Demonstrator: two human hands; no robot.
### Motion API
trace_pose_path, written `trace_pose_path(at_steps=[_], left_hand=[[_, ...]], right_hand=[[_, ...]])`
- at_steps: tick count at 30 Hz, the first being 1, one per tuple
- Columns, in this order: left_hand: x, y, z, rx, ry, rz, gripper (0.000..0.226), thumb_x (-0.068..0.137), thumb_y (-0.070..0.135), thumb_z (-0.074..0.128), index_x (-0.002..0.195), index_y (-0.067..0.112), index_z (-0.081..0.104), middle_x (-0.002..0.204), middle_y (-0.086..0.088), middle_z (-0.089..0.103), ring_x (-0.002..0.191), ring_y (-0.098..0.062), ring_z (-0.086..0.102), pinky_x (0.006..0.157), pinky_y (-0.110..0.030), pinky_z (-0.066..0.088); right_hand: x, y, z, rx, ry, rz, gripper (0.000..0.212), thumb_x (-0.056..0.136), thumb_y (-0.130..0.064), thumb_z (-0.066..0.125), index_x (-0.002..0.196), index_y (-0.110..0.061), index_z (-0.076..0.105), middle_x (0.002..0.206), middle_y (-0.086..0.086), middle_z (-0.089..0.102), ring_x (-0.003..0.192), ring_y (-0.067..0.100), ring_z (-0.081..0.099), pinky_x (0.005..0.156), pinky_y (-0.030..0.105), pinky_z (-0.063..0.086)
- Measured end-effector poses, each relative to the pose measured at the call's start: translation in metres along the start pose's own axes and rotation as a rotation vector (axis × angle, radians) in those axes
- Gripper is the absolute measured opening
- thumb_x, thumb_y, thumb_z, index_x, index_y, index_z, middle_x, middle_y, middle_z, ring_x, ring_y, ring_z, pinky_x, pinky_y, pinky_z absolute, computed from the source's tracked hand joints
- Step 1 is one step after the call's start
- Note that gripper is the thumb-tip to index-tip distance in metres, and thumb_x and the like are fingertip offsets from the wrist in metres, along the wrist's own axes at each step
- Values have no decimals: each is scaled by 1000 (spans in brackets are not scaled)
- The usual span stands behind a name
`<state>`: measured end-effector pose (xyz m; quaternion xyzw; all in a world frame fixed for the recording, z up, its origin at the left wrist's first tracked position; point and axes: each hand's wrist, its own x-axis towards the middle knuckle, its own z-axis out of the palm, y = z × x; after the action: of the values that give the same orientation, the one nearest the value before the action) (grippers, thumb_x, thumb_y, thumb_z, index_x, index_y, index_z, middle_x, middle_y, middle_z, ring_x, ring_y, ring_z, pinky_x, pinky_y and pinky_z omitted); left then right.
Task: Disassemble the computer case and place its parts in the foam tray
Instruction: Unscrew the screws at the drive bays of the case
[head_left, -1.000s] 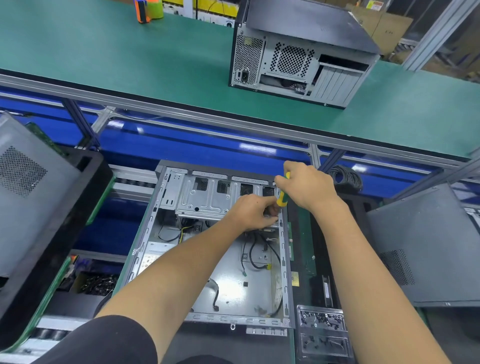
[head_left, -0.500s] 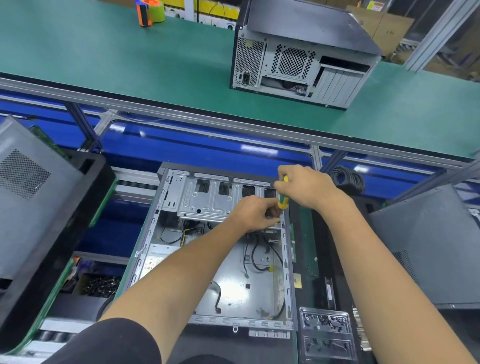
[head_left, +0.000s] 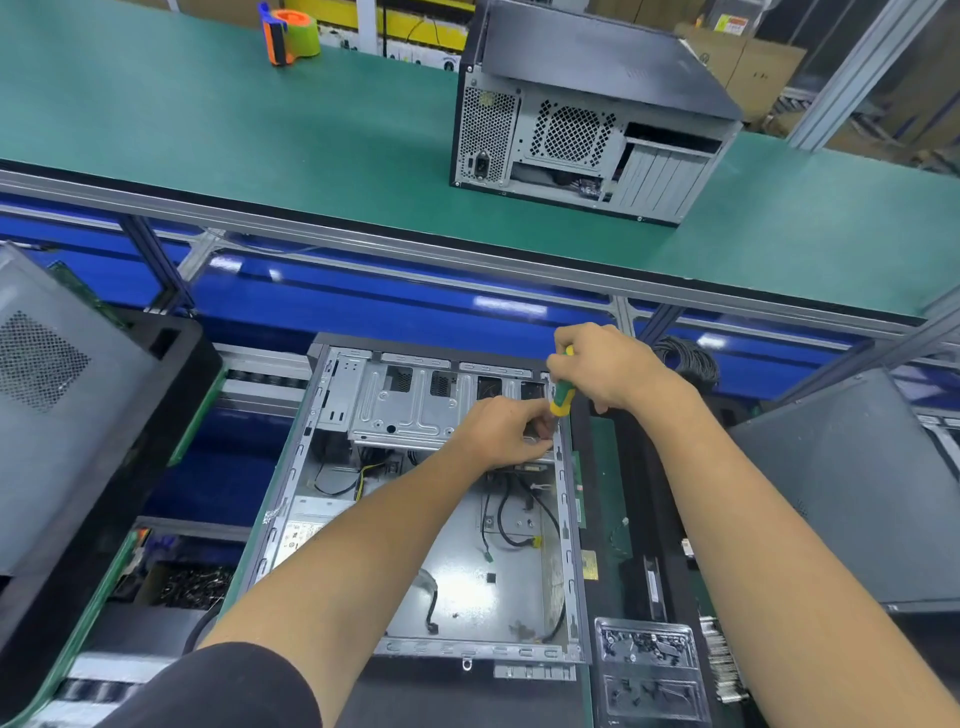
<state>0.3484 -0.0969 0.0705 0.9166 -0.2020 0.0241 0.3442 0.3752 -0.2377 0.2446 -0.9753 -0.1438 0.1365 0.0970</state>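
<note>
Green matting is covering a long workbench (head_left: 260, 145) running across the far side, above blue panels and an aluminium frame. A closed computer tower (head_left: 587, 119) is standing on that bench with its grey perforated rear facing the camera, and an orange-and-green tape dispenser (head_left: 288, 36) is sitting near the bench's far edge. Grey side panels (head_left: 57, 415) are being kept leaning at the left and right of the work area.

Nearest the camera, the open computer case (head_left: 415, 519) is lying on its side in the middle, its side panel off: bare grey metal walls, a stamped drive cage at the far end, and loose black and yellow cables on the floor of the case are being exposed. A clear plastic tray (head_left: 649, 670) holding small dark parts is lying just beside the case's near right corner.

A yellow-and-green screwdriver (head_left: 562, 395) is being gripped by the right hand (head_left: 608, 369), held upright over the case's far right corner. Something at the cage edge is being pinched by the left hand (head_left: 504, 431); what it is cannot be told.
</note>
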Motion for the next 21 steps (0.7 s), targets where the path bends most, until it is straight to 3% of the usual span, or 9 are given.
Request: trace_pose_path(at_steps=[5, 10, 14, 17, 21], left_hand=[[-1, 1, -1, -6, 10, 2, 17, 82, 34, 71, 98, 30, 66, 85, 21, 73, 78, -2, 69, 73, -28, 57], [0, 0, -2, -3, -1, -5, 16, 82, 35, 70, 96, 30, 64, 84, 21, 72, 77, -2, 67, 73, -27, 57], [0, 1, -2, -2, -5, 3, 15, 82, 34, 71, 95, 30, 64, 84, 21, 72, 76, -1, 67, 72, -26, 56], [0, 0, -2, -10, -12, -1, 14, 82, 34, 71, 93, 32, 63, 83, 21, 72, 76, -1, 67, 72, -28, 57], [1, 0, -2, -15, -4, -7, 14, 81, 34, 71, 93, 31, 65, 82, 20, 73, 76, 0, 68, 74, -29, 58]], right_hand=[[-1, -1, 1, -10, 45, 15, 21, 89, -36, 53, 78, -19, 55, 56, -1, 62, 33, 12, 51, 55, 28, 37], [1, -2, 2, -32, 38, 13, 23, 91, -37, 53, 81, -17, 56, 59, -1, 62, 46, 18, 55, 56, 30, 38], [1, 0, 2, 6, 6, 15, 20, 90, -37, 54, 79, -20, 54, 61, 1, 66, 39, 15, 56, 55, 28, 37], [0, 0, -3, -11, -63, -6, 9, 83, -31, 56, 77, -25, 59, 69, -6, 71, 51, 14, 65, 59, 28, 39], [0, -2, -5, -87, -100, -48, 8, 81, -27, 58, 77, -31, 63, 63, -17, 65, 65, 13, 62, 60, 28, 40]])
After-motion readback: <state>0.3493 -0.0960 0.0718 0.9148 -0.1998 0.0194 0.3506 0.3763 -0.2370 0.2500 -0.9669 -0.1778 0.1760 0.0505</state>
